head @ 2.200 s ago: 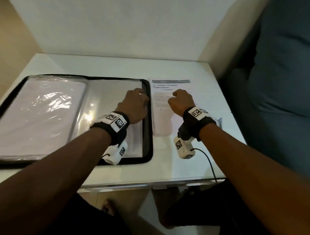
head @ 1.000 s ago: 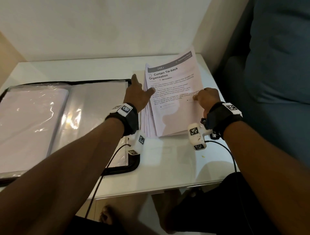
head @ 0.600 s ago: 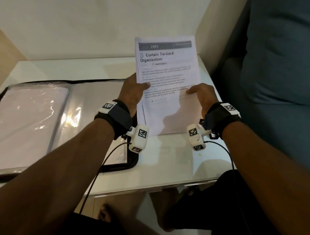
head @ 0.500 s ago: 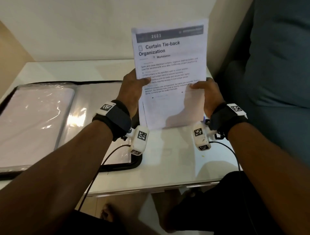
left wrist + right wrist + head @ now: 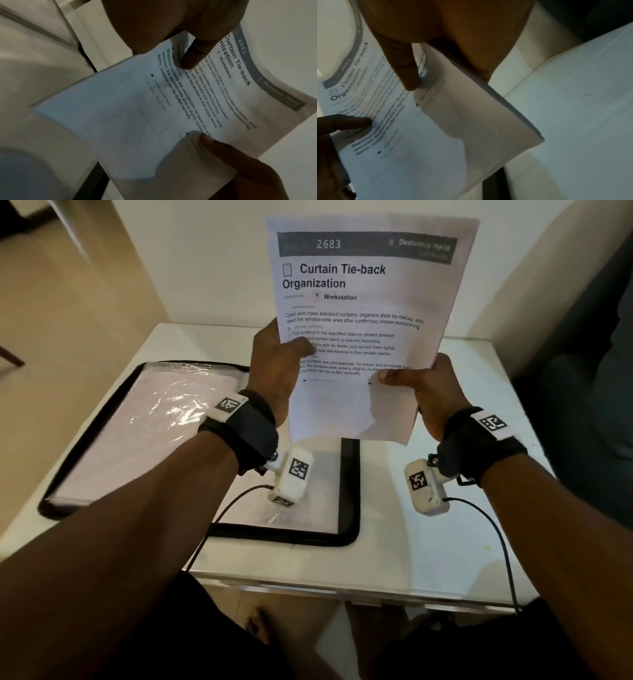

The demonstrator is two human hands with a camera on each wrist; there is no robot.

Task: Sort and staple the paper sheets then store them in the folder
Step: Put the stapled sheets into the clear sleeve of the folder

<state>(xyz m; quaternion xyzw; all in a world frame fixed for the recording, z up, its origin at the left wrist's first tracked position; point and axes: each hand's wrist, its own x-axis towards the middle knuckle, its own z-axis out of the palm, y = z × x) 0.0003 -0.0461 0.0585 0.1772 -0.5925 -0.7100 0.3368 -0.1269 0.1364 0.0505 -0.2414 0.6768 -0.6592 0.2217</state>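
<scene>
Both hands hold a stack of printed paper sheets (image 5: 363, 302) upright above the white table (image 5: 411, 542); the top page is headed "Curtain Tie-back Organization". My left hand (image 5: 274, 364) grips the stack's left edge, thumb on the front. At the right edge my right hand (image 5: 428, 385) pinches it, thumb across the page. The wrist views show the sheets (image 5: 137, 115) and the stack's thick edge (image 5: 505, 108) with a thumb on each side. An open black-rimmed folder (image 5: 349, 491) with clear plastic sleeves lies flat on the table's left. No stapler is in view.
A white wall stands behind the table. A grey-blue couch (image 5: 599, 371) sits right of it. Cables run from the wrist cameras (image 5: 291, 477) over the table's front edge. My knees and a foot show below the table.
The sheets lay flat on the table right of the folder with a hand on each side; both hands have since picked the stack up and raised it upright, higher now than half a second ago.
</scene>
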